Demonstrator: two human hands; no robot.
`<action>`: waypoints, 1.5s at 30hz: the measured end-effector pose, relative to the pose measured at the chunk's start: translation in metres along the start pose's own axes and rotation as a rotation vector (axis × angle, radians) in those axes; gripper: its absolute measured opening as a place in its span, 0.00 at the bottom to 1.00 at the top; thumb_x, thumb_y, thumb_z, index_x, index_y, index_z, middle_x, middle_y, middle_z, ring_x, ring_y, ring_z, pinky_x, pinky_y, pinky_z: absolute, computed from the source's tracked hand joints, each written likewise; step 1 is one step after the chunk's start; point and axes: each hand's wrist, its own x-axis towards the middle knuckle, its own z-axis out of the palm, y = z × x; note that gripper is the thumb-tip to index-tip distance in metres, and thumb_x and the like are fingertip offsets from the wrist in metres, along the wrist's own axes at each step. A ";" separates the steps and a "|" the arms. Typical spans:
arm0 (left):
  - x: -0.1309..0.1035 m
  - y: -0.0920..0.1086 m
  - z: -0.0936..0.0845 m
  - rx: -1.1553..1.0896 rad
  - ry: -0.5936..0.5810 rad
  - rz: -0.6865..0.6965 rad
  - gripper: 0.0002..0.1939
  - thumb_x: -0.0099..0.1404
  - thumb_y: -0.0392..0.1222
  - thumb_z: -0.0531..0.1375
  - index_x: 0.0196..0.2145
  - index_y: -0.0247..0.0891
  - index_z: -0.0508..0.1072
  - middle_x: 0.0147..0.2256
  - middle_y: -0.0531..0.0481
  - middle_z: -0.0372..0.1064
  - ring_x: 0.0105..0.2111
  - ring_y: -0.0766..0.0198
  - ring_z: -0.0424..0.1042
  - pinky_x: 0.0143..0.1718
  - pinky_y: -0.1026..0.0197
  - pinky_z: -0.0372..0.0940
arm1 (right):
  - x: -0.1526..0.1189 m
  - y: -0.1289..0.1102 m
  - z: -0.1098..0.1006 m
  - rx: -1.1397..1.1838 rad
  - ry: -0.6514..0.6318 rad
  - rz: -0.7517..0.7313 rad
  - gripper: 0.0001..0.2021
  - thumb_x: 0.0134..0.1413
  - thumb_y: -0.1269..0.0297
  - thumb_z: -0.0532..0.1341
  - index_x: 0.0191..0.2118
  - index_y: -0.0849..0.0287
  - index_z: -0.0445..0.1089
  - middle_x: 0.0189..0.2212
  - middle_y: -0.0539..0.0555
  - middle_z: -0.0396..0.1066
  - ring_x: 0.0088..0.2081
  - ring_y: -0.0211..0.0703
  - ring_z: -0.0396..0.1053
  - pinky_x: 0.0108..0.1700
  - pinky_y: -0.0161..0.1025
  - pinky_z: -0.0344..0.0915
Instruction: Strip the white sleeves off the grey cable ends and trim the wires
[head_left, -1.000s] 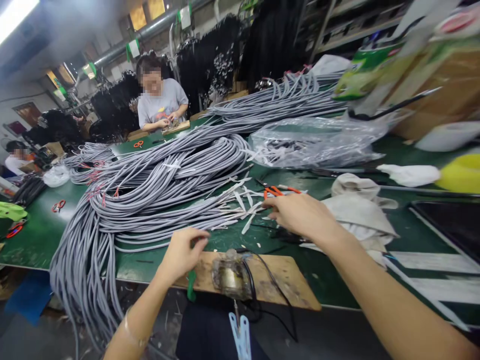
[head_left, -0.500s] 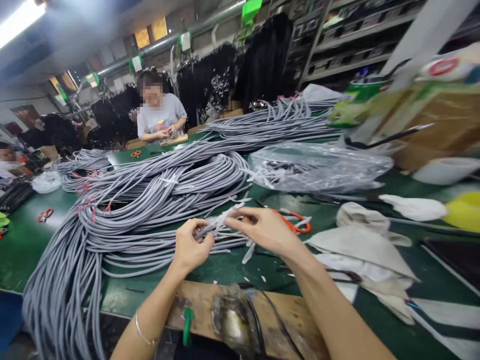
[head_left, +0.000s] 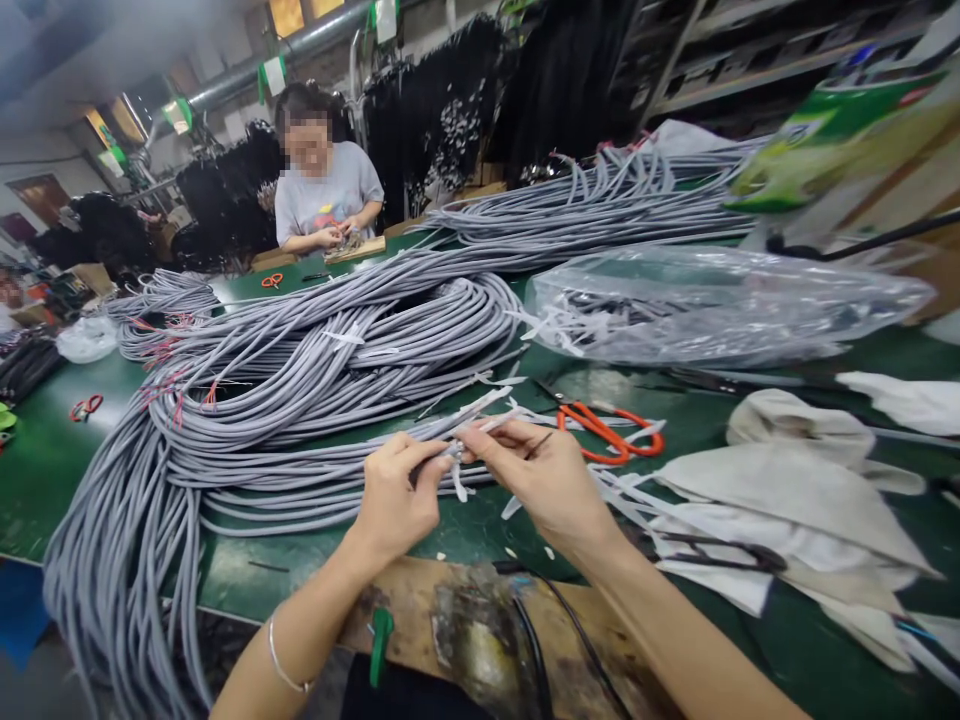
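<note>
Grey cable end (head_left: 439, 455) with a white paper strip sits pinched between both hands above the green table (head_left: 45, 460): left hand (head_left: 394, 500) at 9 o'clock, right hand (head_left: 544, 480) at 3. Orange-handled scissors (head_left: 611, 430) lie at 2 o'clock.

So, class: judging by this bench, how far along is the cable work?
Done: white offcuts litter the green table near the orange scissors. In hand: left hand and right hand pinch one grey cable end between fingertips. Left: the large grey cable pile suggests most remains.
</note>
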 end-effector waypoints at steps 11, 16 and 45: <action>0.004 0.005 -0.002 -0.013 0.114 -0.190 0.11 0.60 0.37 0.57 0.38 0.34 0.78 0.25 0.48 0.69 0.24 0.67 0.63 0.25 0.65 0.59 | -0.016 -0.001 -0.001 -0.782 0.074 -0.314 0.22 0.57 0.52 0.46 0.21 0.56 0.67 0.14 0.50 0.64 0.16 0.36 0.59 0.22 0.33 0.52; 0.004 0.004 -0.002 -0.021 0.131 -0.183 0.10 0.60 0.37 0.58 0.34 0.35 0.78 0.29 0.46 0.74 0.26 0.65 0.68 0.28 0.64 0.62 | -0.021 0.004 0.004 -0.955 0.127 -0.355 0.27 0.58 0.50 0.44 0.19 0.56 0.69 0.11 0.51 0.61 0.15 0.36 0.57 0.21 0.33 0.47; 0.003 0.005 -0.002 -0.001 0.181 -0.096 0.07 0.56 0.35 0.60 0.27 0.33 0.79 0.20 0.50 0.68 0.19 0.70 0.62 0.20 0.67 0.57 | -0.030 0.001 0.016 -0.869 0.193 -0.874 0.17 0.59 0.68 0.52 0.20 0.59 0.66 0.12 0.48 0.63 0.14 0.31 0.57 0.21 0.32 0.50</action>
